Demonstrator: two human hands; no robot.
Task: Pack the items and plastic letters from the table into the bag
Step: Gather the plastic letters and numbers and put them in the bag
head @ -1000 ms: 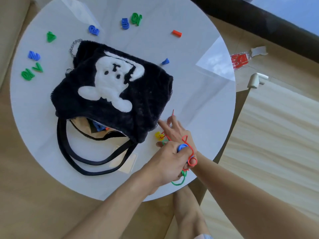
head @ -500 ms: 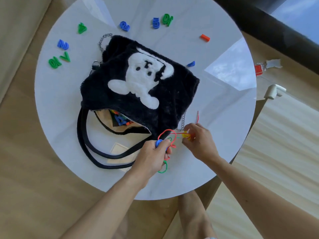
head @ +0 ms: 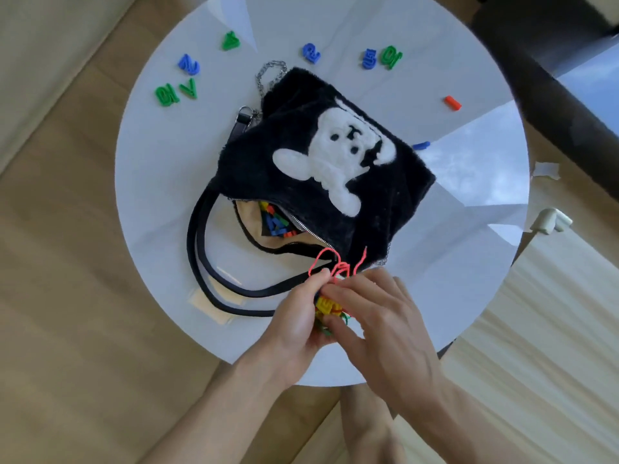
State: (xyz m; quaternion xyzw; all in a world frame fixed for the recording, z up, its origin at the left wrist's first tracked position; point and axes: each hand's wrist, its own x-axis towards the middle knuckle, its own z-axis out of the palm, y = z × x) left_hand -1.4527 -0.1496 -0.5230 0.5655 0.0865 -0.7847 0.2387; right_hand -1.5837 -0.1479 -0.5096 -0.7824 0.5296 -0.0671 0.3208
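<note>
A black furry bag (head: 385,209) with a white bear lies on the round white table (head: 167,202). Its zip mouth (head: 268,226) gapes toward me, with several coloured plastic pieces inside. My left hand (head: 294,319) and right hand (head: 378,316) meet just below the bag's near corner. Together they clutch a bundle of red cord loops (head: 335,266), yellow plastic pieces (head: 326,306) and a bit of green. Loose pieces lie at the far side: green ones (head: 165,94) (head: 231,41) (head: 390,56), blue ones (head: 189,64) (head: 311,52) (head: 369,58) (head: 421,145), and a red bar (head: 453,102).
The bag's black straps (head: 201,262) loop over the table toward me, above a pale card (head: 214,306). A silver chain (head: 268,73) trails behind the bag. Wooden floor surrounds the table; a white radiator (head: 536,329) stands at the right.
The view has shifted, so the bag sits further right. My right hand has closed in on my left, and both now hold the cords and yellow pieces together.
</note>
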